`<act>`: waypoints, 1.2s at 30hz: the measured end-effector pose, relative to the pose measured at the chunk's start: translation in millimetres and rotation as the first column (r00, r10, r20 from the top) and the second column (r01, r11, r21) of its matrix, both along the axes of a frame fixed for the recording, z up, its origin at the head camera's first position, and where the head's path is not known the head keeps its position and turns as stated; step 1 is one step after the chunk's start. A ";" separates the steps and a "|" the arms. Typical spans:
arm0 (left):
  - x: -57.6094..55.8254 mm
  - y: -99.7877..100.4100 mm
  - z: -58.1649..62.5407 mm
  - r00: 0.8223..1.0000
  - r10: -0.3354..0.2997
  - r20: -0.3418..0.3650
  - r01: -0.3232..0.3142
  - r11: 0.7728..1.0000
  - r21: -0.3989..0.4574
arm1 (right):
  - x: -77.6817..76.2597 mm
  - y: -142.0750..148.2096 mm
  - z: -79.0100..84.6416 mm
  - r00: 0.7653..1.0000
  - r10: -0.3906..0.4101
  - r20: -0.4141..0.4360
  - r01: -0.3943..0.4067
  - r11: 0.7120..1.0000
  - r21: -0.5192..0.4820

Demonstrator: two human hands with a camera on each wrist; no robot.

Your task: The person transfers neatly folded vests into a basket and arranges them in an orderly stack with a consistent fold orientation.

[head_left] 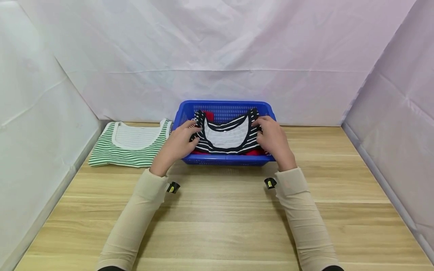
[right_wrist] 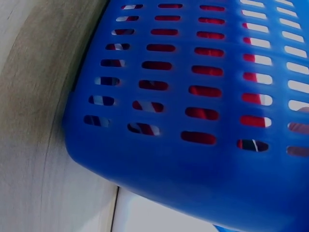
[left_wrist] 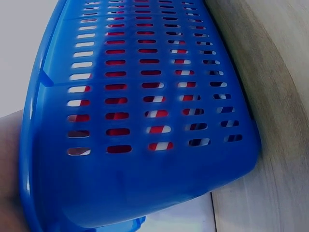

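A black-and-white striped tank top (head_left: 226, 149) with a white inside lies folded in the blue plastic basket (head_left: 225, 159), its neckline towards the back. My left hand (head_left: 179, 141) reaches over the basket's left side, loosely bent fingers spread at the top's left strap. At the right strap, my right hand (head_left: 274, 137) has its fingertips and thumb on or close over the striped cloth. Red cloth (head_left: 255, 152) shows beneath the top. Through the basket's slots in the left wrist view, red-and-white striped cloth (left_wrist: 157, 129) is visible; both hands are mostly out of the wrist views.
A folded green-and-white striped tank top (head_left: 127, 156) lies on the wooden table (head_left: 223, 218) left of the basket. White sheeting (head_left: 217, 49) hangs close behind the basket and along both sides of the table.
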State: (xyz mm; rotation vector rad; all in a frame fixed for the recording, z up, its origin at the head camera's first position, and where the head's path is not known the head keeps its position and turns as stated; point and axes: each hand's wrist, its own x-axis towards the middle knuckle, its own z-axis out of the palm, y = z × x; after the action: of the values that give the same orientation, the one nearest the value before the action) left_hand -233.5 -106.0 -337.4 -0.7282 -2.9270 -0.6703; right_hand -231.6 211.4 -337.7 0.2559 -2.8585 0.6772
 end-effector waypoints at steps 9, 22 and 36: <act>0.1 1.2 0.6 1.000 -0.019 0.019 0.020 0.999 -0.029 | 0.0 -0.3 1.0 0.999 0.046 0.012 -0.047 0.999 0.014; -1.2 0.8 0.8 0.999 -0.045 -0.004 0.045 0.999 -0.010 | 1.5 -0.6 2.8 0.991 0.086 0.104 -0.091 0.995 0.048; -1.4 0.6 -1.8 1.000 -0.010 -0.023 0.010 1.000 -0.016 | 7.8 -3.5 12.9 0.971 0.121 0.207 -0.139 0.987 0.076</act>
State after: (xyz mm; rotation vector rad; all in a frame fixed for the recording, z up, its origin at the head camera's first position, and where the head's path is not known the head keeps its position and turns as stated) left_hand -234.9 -105.4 -339.2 -0.7479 -2.9132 -0.6358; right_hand -223.8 207.9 -324.8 0.4149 -3.0932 0.6313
